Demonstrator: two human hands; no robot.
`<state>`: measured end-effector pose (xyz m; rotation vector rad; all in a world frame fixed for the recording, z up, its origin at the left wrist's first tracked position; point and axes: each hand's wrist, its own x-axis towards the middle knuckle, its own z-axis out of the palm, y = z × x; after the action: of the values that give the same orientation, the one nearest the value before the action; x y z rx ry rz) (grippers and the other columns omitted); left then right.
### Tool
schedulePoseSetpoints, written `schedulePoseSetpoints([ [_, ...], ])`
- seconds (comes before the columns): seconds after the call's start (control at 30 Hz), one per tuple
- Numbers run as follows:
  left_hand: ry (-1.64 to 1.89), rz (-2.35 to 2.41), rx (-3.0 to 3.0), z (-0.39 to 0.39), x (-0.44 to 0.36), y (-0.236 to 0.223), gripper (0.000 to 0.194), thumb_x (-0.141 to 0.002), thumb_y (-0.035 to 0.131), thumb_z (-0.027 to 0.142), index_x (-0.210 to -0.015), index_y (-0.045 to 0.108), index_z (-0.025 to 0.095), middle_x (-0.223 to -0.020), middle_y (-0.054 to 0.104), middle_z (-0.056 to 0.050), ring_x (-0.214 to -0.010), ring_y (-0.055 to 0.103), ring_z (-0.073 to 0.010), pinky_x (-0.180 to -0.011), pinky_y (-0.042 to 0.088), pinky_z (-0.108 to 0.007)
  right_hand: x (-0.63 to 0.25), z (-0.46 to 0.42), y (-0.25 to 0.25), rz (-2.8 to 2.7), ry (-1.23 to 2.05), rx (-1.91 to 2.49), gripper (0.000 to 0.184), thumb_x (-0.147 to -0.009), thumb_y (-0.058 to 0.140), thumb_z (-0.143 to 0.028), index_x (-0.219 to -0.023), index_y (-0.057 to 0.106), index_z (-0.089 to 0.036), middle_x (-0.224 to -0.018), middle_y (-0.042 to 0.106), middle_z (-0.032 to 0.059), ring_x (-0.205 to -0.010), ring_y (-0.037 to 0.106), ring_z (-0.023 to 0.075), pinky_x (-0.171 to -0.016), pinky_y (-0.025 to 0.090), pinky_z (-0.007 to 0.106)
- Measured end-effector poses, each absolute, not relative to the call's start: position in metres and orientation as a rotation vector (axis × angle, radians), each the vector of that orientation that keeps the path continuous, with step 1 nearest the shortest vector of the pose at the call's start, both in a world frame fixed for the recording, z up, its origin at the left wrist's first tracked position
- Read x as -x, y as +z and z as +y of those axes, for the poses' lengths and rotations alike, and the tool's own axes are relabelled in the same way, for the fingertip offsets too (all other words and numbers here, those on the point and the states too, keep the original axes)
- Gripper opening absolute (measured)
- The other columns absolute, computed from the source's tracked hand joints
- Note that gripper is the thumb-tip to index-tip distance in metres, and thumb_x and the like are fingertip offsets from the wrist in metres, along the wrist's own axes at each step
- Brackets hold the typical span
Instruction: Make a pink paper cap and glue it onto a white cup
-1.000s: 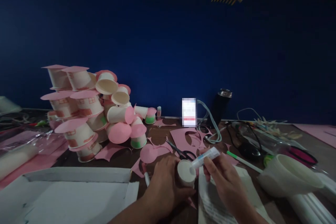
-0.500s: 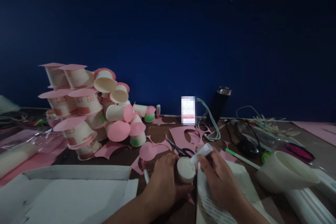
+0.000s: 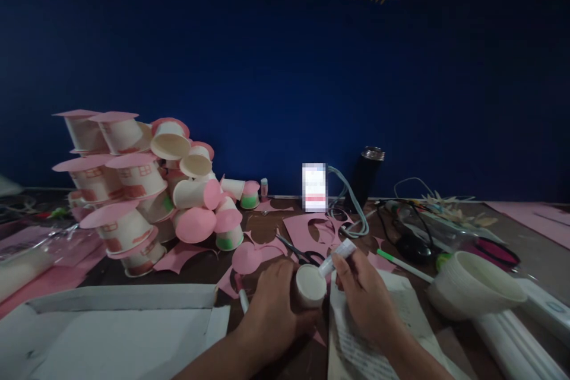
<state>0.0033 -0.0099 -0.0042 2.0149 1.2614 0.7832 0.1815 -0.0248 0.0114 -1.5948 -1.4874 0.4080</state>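
Note:
My left hand [image 3: 275, 309] is closed around a small white paper cup [image 3: 310, 286], whose pale round bottom faces up toward me. Between the fingers of my right hand [image 3: 367, 288] is a white glue stick [image 3: 339, 254], held at a slant with its lower end at the cup's rim. A pink paper disc [image 3: 246, 257] lies on the table just beyond my left hand. Black-handled scissors [image 3: 307, 254] rest behind the cup, partly hidden by my hands. A printed booklet [image 3: 356, 344] lies under my right forearm.
Paper cups with pink paper tops [image 3: 133, 175] stand piled at the left. A white open box [image 3: 124, 338] is in front. At the right are nested paper cups [image 3: 476, 285] and a green-tipped pen [image 3: 401, 264]. A black flask [image 3: 367, 178] and a lit phone [image 3: 314, 187] stand behind.
The whole view has shifted slightly. The glue stick has moved from over the cup's bottom to its right rim, and tilts lower. Both hands keep their holds.

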Motion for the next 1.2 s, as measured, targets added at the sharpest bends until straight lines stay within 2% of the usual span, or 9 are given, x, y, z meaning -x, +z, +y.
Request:
schedulePoseSetpoints([
  [0.23,0.845,1.235,-2.023,-0.008,-0.004,-0.007,0.043,-0.063,0.074,0.026,-0.102,0.057,0.022,-0.109,0.059,-0.006,-0.103,0.052,-0.0269,-0.091,0.04,-0.041,-0.187,-0.018,-0.001,-1.409,0.436,1.585,0.028,-0.09,0.049,-0.048,-0.077,0.048,-0.024,-0.061,0.054,-0.0032,-0.054,0.052,0.0166,-0.051,0.038,0.027],
  [0.43,0.811,1.22,-2.011,-0.008,-0.004,-0.006,0.051,-0.062,0.075,0.025,-0.109,0.057,0.02,-0.116,0.058,-0.009,-0.11,0.051,-0.029,-0.096,0.038,-0.043,-0.185,-0.021,0.007,-1.384,0.506,1.489,0.031,-0.094,0.043,-0.049,-0.076,0.048,-0.024,-0.06,0.051,-0.0042,-0.054,0.049,0.0146,-0.052,0.04,0.025],
  [0.67,0.831,1.206,-2.038,-0.009,-0.003,-0.004,0.042,-0.065,0.073,0.029,-0.104,0.058,0.021,-0.107,0.061,-0.008,-0.101,0.054,-0.0279,-0.091,0.041,-0.042,-0.182,-0.024,0.006,-1.463,0.54,1.395,0.025,-0.093,0.046,-0.046,-0.088,0.052,-0.023,-0.07,0.054,-0.0016,-0.065,0.052,0.0174,-0.063,0.042,0.029],
  [0.83,0.815,1.205,-2.032,-0.008,-0.003,-0.003,0.041,-0.065,0.073,0.03,-0.103,0.059,0.021,-0.105,0.061,-0.007,-0.1,0.054,-0.0273,-0.09,0.041,-0.041,-0.182,-0.024,0.008,-1.525,0.565,1.344,0.023,-0.095,0.043,-0.043,-0.096,0.053,-0.022,-0.075,0.057,0.0002,-0.068,0.054,0.0181,-0.064,0.043,0.029],
  [1.07,0.808,1.219,-2.012,-0.008,-0.003,-0.004,0.047,-0.064,0.074,0.032,-0.107,0.059,0.021,-0.108,0.06,-0.009,-0.102,0.053,-0.0289,-0.091,0.041,-0.043,-0.19,-0.028,0.008,-1.66,0.509,1.362,0.019,-0.096,0.041,-0.038,-0.096,0.053,-0.024,-0.072,0.056,-0.0007,-0.068,0.053,0.0184,-0.064,0.042,0.029],
  [1.2,0.82,1.19,-2.019,-0.008,-0.003,-0.005,0.048,-0.064,0.074,0.029,-0.109,0.058,0.021,-0.113,0.059,-0.008,-0.107,0.052,-0.0286,-0.095,0.039,-0.042,-0.192,-0.029,0.007,-1.691,0.389,1.444,0.02,-0.096,0.04,-0.038,-0.088,0.051,-0.024,-0.075,0.058,0.0016,-0.069,0.055,0.0199,-0.062,0.041,0.031],
])
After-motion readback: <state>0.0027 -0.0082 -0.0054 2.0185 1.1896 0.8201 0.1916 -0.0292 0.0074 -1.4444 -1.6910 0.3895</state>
